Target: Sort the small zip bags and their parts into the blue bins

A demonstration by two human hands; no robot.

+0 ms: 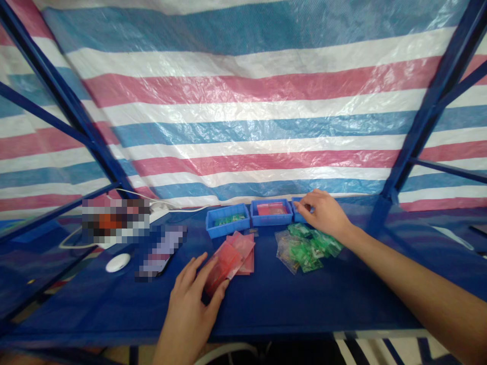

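My left hand (194, 294) grips a red plastic bag (222, 263) between thumb and fingers, at the near left of a small stack of pink-red bags (248, 256). My right hand (325, 213) reaches over the rightmost blue bin (297, 202), its thumb and fingertips drawn together at the bin; whatever lies between them is too small to make out. That hand hides most of this bin. Below my right wrist lies a pile of green and clear plastic packets (310, 248) with small contents.
The left blue bin (227, 229) holds green pieces; the middle blue bin (271, 221) holds pink-red ones. A phone-like slab (162, 253), blurred out, and a white rounded case (117, 262) lie at left, near a power strip (158, 215) and cables. Blue frame posts flank the blue table (361, 294).
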